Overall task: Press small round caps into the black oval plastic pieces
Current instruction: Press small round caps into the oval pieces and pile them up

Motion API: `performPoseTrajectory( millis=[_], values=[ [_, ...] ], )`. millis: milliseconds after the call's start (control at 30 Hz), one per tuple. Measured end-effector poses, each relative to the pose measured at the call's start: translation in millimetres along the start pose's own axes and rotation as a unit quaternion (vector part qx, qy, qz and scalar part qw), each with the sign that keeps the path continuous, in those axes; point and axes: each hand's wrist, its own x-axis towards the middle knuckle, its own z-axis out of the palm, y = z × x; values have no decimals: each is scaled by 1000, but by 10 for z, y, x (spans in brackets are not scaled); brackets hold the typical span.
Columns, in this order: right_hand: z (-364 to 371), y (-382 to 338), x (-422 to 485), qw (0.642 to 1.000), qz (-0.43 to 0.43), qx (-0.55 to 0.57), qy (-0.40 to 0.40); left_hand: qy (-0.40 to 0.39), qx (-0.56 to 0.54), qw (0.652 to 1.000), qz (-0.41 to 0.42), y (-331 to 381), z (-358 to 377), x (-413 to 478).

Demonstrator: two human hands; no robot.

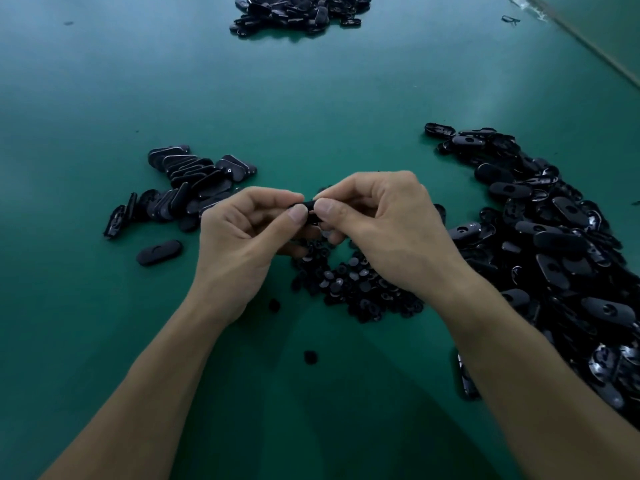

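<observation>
My left hand and my right hand meet above the green table, and together they pinch one black oval piece between thumbs and fingertips. The fingers hide most of that piece, so I cannot tell whether a cap sits in it. Under and just behind my hands lies a heap of small round caps. A large pile of black oval pieces spreads to the right. A smaller pile of oval pieces lies to the left.
A single oval piece lies alone at the left. Two stray caps sit between my forearms. Another pile of black pieces is at the far edge. The green table reaches a pale border at the top right.
</observation>
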Motion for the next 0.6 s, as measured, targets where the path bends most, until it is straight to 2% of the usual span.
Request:
performPoseTrajectory(
  millis=[333, 433, 533, 600],
  values=[
    [16, 27, -12, 999, 6, -20, 32, 11, -20, 1000, -17, -14, -5, 21],
    [-14, 62, 20, 989, 11, -144, 36, 21, -20, 999, -22, -27, -6, 34],
    [-53, 121, 24, 950, 29, -310, -16, 27, -28, 999, -24, -36, -8, 42],
    [-52, 141, 9, 936, 40, -349, -38, 28, -30, 999, -22, -41, -12, 41]
  ],
)
